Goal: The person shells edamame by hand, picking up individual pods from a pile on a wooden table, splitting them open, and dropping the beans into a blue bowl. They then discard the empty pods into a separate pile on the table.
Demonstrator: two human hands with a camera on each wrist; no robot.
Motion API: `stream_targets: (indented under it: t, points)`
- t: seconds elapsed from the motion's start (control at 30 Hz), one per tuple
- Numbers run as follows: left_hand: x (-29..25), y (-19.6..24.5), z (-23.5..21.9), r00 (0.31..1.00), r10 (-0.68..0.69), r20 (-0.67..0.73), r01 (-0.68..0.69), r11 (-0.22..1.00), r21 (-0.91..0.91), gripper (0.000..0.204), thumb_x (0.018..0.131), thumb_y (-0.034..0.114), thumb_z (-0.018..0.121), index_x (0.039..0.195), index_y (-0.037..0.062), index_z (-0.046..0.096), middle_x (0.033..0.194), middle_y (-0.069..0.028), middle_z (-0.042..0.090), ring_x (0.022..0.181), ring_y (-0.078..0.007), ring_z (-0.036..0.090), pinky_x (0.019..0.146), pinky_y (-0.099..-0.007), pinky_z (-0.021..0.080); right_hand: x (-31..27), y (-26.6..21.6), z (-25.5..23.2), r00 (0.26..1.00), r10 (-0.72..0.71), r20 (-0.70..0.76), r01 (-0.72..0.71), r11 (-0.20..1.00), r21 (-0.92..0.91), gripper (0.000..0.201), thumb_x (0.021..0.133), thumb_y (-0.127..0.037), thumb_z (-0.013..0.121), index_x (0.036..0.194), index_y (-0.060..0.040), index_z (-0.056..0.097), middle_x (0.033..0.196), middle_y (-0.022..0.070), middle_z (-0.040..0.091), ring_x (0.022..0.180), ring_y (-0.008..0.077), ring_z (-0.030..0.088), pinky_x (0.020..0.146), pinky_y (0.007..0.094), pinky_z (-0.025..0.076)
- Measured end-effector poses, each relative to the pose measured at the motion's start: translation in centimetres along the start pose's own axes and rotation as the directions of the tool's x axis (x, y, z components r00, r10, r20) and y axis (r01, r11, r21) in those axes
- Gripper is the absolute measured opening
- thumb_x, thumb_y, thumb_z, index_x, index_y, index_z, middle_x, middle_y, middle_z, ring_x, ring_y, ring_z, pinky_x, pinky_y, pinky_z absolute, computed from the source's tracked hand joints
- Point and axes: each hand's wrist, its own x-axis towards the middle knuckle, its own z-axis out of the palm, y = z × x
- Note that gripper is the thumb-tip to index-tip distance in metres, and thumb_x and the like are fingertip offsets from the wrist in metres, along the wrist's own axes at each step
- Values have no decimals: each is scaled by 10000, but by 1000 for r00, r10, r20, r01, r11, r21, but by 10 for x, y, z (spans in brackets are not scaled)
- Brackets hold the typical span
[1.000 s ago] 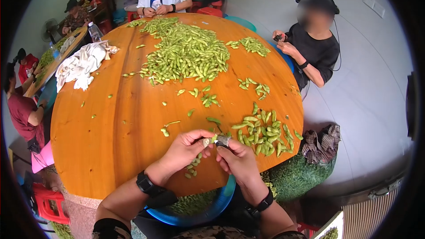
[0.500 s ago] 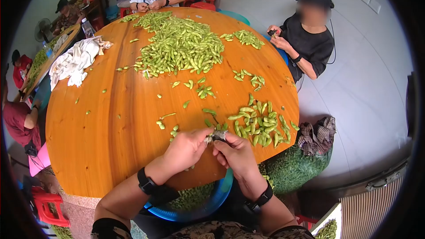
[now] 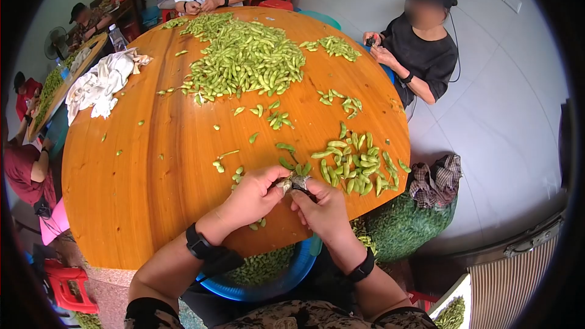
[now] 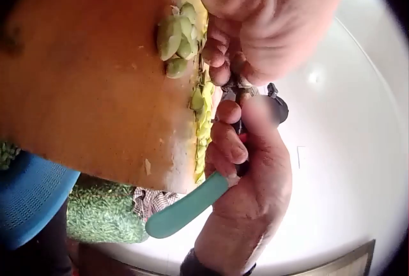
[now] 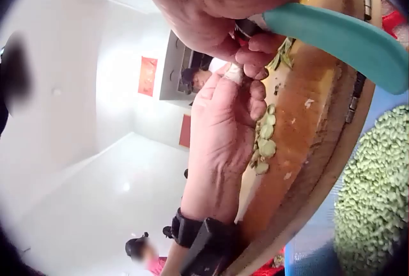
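Both hands meet over the near edge of a round wooden table (image 3: 140,207). My left hand (image 3: 247,198) pinches a soybean pod, mostly hidden by the fingertips, with its thumb and forefinger. My right hand (image 3: 326,207) grips a tool with a curved teal handle (image 5: 339,39); its working end is hidden among the fingers. Dark and grey wrapping covers the right fingertips, which are right at the left ones. A few shelled beans (image 4: 176,36) lie beside the left hand. Right of the hands is a small pile of green pods (image 3: 359,167). Below, a blue basin (image 3: 244,297) holds many shelled beans (image 5: 377,193).
A large heap of pods (image 3: 247,58) covers the table's far middle. White cloth (image 3: 103,85) and a plastic bottle (image 3: 117,38) are at the far left. A full green sack (image 3: 414,225) with a checked cloth (image 3: 436,186) stands at the right. Other people sit around.
The head view has shifted slightly. A green pod showing between my hands a second ago is now mostly covered by the fingertips. My left hand turned over it; the right keeps its grip.
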Motion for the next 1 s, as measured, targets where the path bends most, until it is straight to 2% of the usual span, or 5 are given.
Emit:
stream_targets:
  t: [0.07, 0.33, 0.47, 0.77, 1.0]
  points:
    - [-1, 1, 1, 969, 242, -44, -216, 923, 318, 216, 854, -32, 524, 1054, 27, 580, 805, -110, 641, 703, -233, 653, 635, -333, 514, -1, 9, 3, 997, -72, -17, 71, 997, -29, 125, 894, -39, 584, 981, -34, 674, 670, 1, 589, 551, 49, 509, 496, 224, 415]
    - [-3, 7, 2, 968, 209, -136, -114, 859, 500, 210, 795, -39, 559, 990, 32, 586, 858, -140, 635, 762, -322, 625, 662, -388, 504, 11, 16, -19, 892, -414, -181, 358, 892, -277, 145, 903, -36, 563, 1001, -13, 668, 675, -32, 569, 638, 57, 554, 583, 219, 443]
    - [-1, 9, -9, 952, 303, -34, -171, 622, 764, 197, 743, -37, 594, 918, 45, 631, 945, -94, 636, 879, -300, 585, 763, -387, 484, 21, 8, -73, 869, -442, -223, 213, 741, -636, 105, 843, -62, 602, 919, 0, 640, 672, 221, 596, 604, 360, 617, 561, 390, 479]
    - [-1, 14, -2, 930, 365, -28, -266, 726, 634, 243, 755, 20, 652, 997, 44, 654, 1048, -100, 617, 945, -303, 577, 834, -379, 491, 4, 14, -29, 876, -480, 52, 316, 490, -813, 152, 800, -128, 663, 834, -34, 549, 689, 195, 605, 689, 398, 622, 599, 478, 501]
    - [-7, 19, 4, 936, 343, 81, -336, 797, 503, 339, 810, 53, 656, 1144, 58, 600, 1034, -113, 622, 925, -307, 626, 766, -374, 530, 2, 7, -19, 847, -532, 1, 348, 554, -756, 163, 764, -89, 675, 755, -11, 533, 668, 198, 582, 617, 384, 588, 549, 412, 470]
